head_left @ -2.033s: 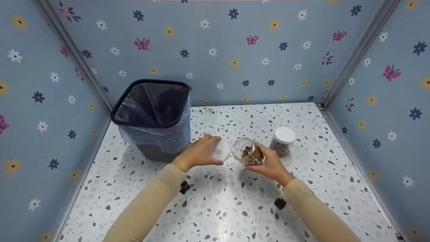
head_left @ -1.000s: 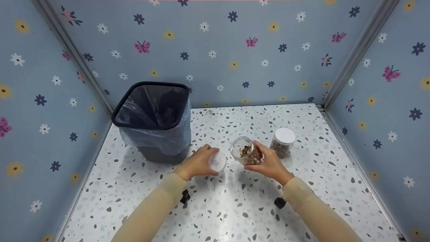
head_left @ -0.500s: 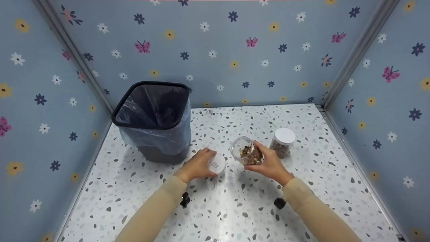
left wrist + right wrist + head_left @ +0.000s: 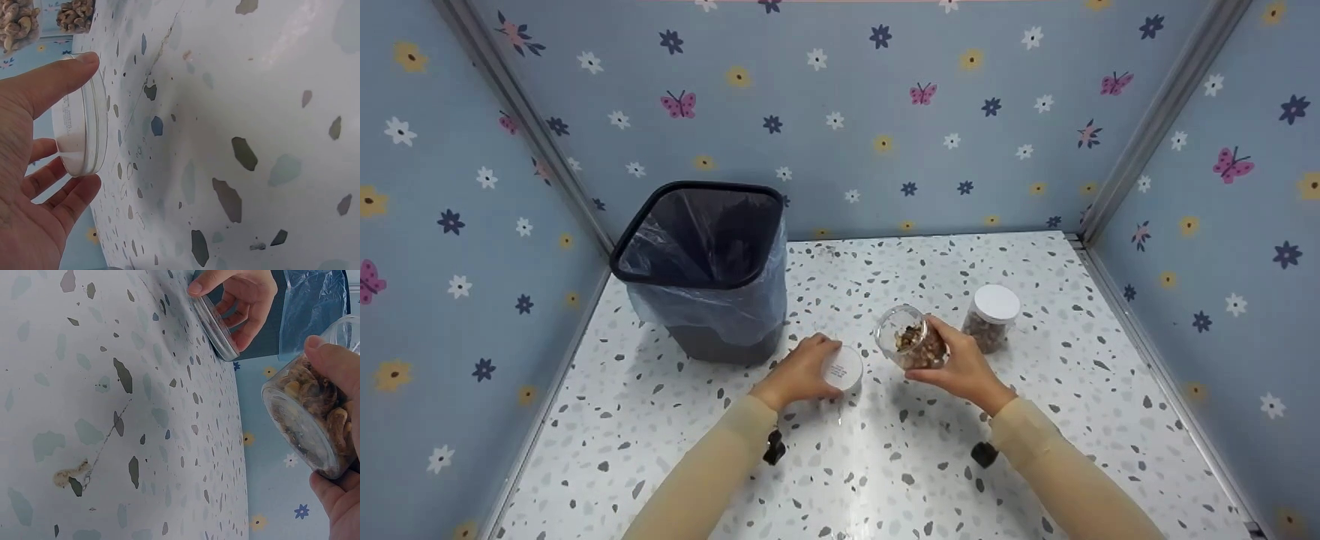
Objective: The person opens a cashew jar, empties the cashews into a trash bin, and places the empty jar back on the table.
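Observation:
My left hand holds a round lid by its edge, thumb on one side and fingers on the other. Small print shows on the lid's white face. The lid is at or just above the speckled table; I cannot tell whether it touches. My right hand grips a clear jar without a lid, its mouth tilted to the left. Brown nuts, some curved like cashews, lie inside the jar. Behind the right hand stands a second jar of nuts, with a white lid on it.
A dark bin lined with a bluish plastic bag stands open at the back left. Patterned blue walls close off the back and sides of the speckled table. A small tan curved mark or piece is on the tabletop.
The left hand has brought the lid down and toward me, away from the jar's mouth, moving only slightly in the last half second. The right hand and jar have barely moved.

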Demonstrator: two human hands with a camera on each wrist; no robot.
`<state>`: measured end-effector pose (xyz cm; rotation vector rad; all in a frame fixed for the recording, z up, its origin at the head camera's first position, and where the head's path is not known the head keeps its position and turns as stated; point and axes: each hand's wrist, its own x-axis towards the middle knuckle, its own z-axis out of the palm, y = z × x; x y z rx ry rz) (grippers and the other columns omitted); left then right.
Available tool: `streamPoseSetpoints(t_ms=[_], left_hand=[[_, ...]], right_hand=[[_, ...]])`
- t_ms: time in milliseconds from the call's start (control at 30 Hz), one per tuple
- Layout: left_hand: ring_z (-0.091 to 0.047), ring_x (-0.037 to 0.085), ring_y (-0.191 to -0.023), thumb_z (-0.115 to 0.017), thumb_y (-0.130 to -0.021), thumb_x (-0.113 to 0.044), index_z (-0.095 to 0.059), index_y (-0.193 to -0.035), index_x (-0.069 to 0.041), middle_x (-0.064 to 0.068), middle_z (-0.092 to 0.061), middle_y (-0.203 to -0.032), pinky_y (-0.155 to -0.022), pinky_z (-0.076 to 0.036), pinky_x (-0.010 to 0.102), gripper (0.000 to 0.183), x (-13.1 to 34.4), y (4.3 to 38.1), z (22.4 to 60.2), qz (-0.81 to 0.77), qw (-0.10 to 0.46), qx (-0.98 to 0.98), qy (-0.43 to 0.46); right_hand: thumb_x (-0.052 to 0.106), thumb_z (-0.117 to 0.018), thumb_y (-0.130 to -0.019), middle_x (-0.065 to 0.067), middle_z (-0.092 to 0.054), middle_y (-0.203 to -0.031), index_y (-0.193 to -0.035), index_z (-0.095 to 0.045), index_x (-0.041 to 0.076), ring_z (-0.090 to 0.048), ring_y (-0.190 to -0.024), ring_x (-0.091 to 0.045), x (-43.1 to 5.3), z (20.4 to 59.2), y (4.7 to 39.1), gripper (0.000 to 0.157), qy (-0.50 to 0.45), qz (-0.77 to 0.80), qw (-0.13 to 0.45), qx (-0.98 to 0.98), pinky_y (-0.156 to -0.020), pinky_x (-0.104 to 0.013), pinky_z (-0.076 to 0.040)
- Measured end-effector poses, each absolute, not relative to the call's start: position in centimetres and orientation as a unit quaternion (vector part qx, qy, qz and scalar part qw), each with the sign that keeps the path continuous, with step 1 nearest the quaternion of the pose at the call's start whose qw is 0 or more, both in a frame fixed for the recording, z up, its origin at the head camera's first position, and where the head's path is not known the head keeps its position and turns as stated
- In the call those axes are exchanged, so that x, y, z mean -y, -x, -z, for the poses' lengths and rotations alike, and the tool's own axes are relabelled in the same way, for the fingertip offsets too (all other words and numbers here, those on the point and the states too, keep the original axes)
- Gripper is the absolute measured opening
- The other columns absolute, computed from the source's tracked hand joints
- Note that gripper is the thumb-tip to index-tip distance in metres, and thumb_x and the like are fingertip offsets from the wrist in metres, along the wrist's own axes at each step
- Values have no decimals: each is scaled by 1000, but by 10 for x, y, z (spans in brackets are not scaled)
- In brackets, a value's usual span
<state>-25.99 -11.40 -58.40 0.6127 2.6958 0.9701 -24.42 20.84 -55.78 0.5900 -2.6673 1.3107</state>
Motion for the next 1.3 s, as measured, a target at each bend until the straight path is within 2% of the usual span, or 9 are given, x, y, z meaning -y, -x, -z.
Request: streamPoseSetpoints(t_ms=[767, 967, 1133, 1300], left_hand=[[-57, 31, -133, -100, -75, -26, -54, -157, -3, 11, -59, -143, -122, -47, 52, 96, 113, 260, 596, -337, 128, -915, -183], [-55, 34, -140, -99, -76, -26, -54, -158, -4, 13, -57, -150, -125, -44, 52, 96, 113, 259, 598, -325, 132, -918, -186], [-47, 39, -151, -99, -75, -27, -51, -160, -6, 20, -47, -164, -129, -38, 54, 100, 114, 258, 600, -315, 141, -921, -181], [-51, 39, -147, -100, -73, -25, -53, -159, -5, 21, -51, -159, -128, -41, 53, 100, 115, 258, 602, -310, 134, -923, -184]], right_hand=[[21, -103, -71, -27, -65, -148, -156, -52, -4, -66, -135, -44, -208, 558, 244, 103, -191, -435, 55, 878, -118, -58, -51], [20, -103, -71, -27, -65, -148, -156, -52, -4, -65, -136, -44, -207, 558, 243, 102, -190, -436, 53, 878, -117, -58, -51], [21, -103, -71, -27, -65, -148, -157, -52, -3, -65, -136, -44, -208, 557, 243, 102, -192, -437, 53, 877, -118, -59, -51], [21, -103, -71, -26, -65, -149, -156, -52, -3, -64, -137, -44, -209, 559, 244, 102, -195, -442, 55, 874, -118, -59, -50]])
